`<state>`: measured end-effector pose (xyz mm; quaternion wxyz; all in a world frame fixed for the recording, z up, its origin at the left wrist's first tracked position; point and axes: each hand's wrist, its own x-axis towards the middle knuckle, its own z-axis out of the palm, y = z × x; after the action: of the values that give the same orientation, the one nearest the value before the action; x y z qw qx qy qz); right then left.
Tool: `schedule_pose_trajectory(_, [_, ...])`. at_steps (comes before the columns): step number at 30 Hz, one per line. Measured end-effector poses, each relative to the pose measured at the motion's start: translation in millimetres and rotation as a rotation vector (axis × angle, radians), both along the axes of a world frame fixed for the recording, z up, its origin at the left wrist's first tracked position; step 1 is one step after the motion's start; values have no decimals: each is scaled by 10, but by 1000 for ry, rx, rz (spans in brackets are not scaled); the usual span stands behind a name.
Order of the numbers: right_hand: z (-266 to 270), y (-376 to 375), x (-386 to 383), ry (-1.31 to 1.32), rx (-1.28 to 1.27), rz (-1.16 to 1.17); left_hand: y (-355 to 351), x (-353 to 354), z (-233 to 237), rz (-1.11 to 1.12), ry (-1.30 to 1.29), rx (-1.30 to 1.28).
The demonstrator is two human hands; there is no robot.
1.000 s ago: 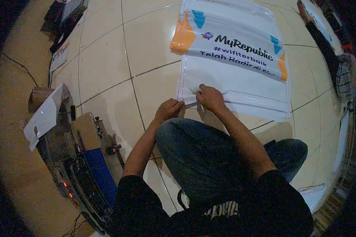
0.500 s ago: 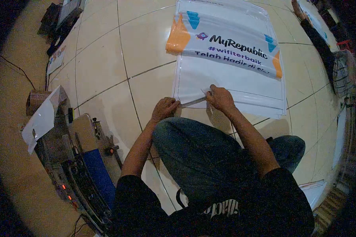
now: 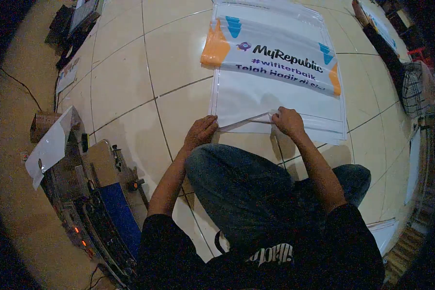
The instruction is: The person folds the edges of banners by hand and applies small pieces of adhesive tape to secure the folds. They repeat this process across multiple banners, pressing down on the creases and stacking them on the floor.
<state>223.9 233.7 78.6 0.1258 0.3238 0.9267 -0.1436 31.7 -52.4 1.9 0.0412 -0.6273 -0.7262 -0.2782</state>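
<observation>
A white vinyl banner [image 3: 256, 99] printed with "MyRepublic" lies on the floor before my knees, its printed part rolled in a loose hump. My left hand [image 3: 201, 130] is closed at the banner's near left corner, fingertips pressed together on the edge. Further along the same edge, my right hand [image 3: 289, 121] pinches a narrow strip of the banner's border. Between the two hands this grey-white edge strip [image 3: 246, 120] runs slanted, turned up from the sheet. Several layers of banner show at the near right corner.
On my left stands a dark machine [image 3: 84, 212] with orange lights and a blue panel [image 3: 121, 212]. White sheeting [image 3: 53, 145] hangs over a brown box [image 3: 43, 123] there. Another person's dark-clothed limb [image 3: 384, 48] reaches in at right, beside checked cloth [image 3: 413, 89].
My right hand has slid right along the banner's near edge, so a longer stretch of strip is turned up. My left hand stays at the corner.
</observation>
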Motion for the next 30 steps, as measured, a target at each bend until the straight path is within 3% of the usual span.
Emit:
schedule_pose_trajectory(3, [-171,62,221,161,10,30,31,-97,-323,-5,-49,-65])
schedule_pose_trajectory(5, [-393,93,420,396,-137,-80,40,-73,-281,-17,-92,-103])
schedule_pose_trajectory(6, [-268,0,444,398,-140,-78,63,46,26,96,-209,-63])
schedule_pose_trajectory(8, [163,-266,483,208,-570,-257,73,89,254,209,-319,-24])
schedule_pose_trajectory(12, [-237,-585,760,385,-816,-193,91,-15,169,254,-430,-47])
schedule_pose_trajectory(15, [-456,-706,763,471,-502,252,125,-32,150,328,-533,-131])
schedule_pose_trajectory(19, [-577,-710,800,406,-591,229,173,-65,94,402,-623,-95])
schedule_pose_trajectory(23, [-523,-653,837,507,-552,262,194,-127,31,426,-761,-43])
schedule_pose_trajectory(25, [-398,-605,869,585,-590,217,234,-186,64,504,-891,-222])
schedule_pose_trajectory(27, [-291,-468,886,480,-426,-17,267,-170,134,504,-853,-210])
schedule_pose_trajectory(28, [-351,-342,891,475,-426,-11,270,-163,159,508,-806,-195])
schedule_pose_trajectory(30, [-505,-64,852,545,57,214,292,-155,154,539,-783,-178])
